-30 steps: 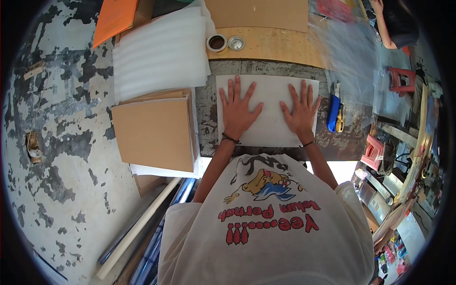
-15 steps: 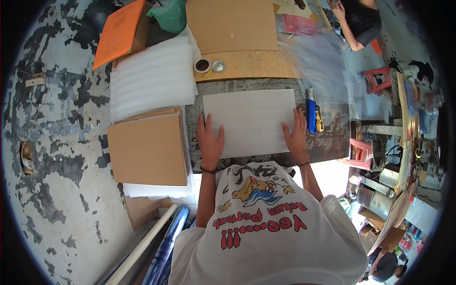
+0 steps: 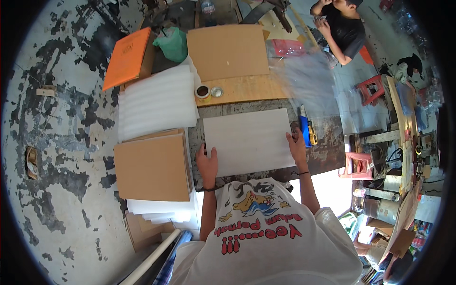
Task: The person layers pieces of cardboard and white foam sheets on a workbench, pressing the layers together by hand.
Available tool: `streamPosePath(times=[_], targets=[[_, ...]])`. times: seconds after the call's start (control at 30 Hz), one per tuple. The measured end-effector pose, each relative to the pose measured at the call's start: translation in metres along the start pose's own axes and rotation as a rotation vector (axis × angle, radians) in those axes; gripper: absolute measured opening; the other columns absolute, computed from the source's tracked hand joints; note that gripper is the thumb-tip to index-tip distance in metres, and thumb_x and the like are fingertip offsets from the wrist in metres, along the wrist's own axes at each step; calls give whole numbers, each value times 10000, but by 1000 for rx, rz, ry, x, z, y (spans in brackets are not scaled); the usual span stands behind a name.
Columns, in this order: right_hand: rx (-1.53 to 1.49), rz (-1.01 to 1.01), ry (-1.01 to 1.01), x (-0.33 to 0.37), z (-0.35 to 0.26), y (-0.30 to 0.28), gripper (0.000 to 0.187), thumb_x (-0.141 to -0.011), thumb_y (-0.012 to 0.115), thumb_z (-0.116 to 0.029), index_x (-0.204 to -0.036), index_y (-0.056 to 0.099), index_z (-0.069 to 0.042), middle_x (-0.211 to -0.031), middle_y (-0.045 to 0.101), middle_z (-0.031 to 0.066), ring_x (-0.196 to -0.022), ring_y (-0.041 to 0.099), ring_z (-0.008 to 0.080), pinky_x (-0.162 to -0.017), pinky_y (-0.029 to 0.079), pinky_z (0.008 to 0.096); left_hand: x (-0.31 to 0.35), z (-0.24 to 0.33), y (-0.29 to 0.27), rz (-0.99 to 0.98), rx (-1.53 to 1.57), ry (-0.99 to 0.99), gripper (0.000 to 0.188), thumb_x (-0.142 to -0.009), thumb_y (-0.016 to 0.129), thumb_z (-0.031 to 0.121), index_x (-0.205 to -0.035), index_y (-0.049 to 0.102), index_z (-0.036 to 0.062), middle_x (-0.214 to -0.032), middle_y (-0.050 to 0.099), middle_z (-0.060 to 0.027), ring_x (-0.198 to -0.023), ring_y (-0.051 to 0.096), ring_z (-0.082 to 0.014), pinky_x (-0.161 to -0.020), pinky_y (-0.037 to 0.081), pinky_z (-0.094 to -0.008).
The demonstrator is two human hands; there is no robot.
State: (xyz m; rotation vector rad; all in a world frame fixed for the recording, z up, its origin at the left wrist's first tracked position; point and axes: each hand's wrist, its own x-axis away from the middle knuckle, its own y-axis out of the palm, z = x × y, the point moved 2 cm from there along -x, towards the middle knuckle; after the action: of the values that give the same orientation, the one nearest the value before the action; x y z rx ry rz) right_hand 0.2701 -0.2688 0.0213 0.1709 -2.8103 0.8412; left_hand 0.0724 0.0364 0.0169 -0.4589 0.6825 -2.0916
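So, in the head view, we look down on a white sheet (image 3: 249,142) that lies flat on a dark, worn table (image 3: 327,156). Our left hand (image 3: 207,166) is at its left edge, with the fingers bent and the thumb over the sheet. Our right hand (image 3: 298,151) is at the right edge, with its fingers bent too. The hands are well apart, and we cannot tell if they pinch the sheet or just rest there. A blue cutter (image 3: 304,132) and a yellow cutter (image 3: 312,135) lie just beside the right hand. A brown board (image 3: 151,166) tops the pile on our left, and white foam sheets (image 3: 156,102) lie past it. We think the white sheet is light. It looks smooth, so it may slip, and it might bend or dent if we squeeze hard. The best spots to hold are the two short sides, near the middle, thumbs on top
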Motion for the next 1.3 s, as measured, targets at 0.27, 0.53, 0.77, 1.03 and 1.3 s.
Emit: streamPosePath(times=[0.27,0.53,0.77,1.03,1.3], targets=[[-311,-53,-36,-3,8,-15,775,-910,760,-267,-1514,360,8,-1203,690,173,-1025,682,194,-877,541,317,-7,-5,-10,-217,532,-194,404,-947,707,204,-1257,651,-49,-954,703,-50,-858,599,-93,-792,489,-261],[-589,-249,-39,8,-42,-42,698,-958,697,-134,-1539,325,-30,-1144,729,144,-1006,694,159,-871,553,294,-6,32,-52,-281,831,-242,347,-968,691,161,-1254,652,-32,-1066,704,-52,-954,621,-103,-874,496,-263],[-715,-231,-207,8,-94,-55,748,-947,699,-89,-1551,274,29,-1142,727,132,-985,693,147,-856,556,296,-13,60,-97,-313,918,22,328,-956,682,82,-1258,598,-15,-1119,689,-71,-1037,629,-140,-952,484,-295],[-741,-278,-416,10,-156,-83,768,-919,733,-74,-1536,293,53,-1130,730,141,-945,698,142,-846,549,279,-41,83,-144,-373,831,151,314,-912,699,-18,-1210,599,-11,-1093,701,-64,-1025,649,-153,-945,493,-302],[-519,-353,-652,-2,-194,-76,357,-864,761,-9,-1199,639,11,-1057,745,94,-1025,658,152,-926,501,308,-71,80,-198,-181,412,173,157,-890,711,-22,-1040,670,0,-996,695,-61,-954,652,-149,-863,504,-289]])
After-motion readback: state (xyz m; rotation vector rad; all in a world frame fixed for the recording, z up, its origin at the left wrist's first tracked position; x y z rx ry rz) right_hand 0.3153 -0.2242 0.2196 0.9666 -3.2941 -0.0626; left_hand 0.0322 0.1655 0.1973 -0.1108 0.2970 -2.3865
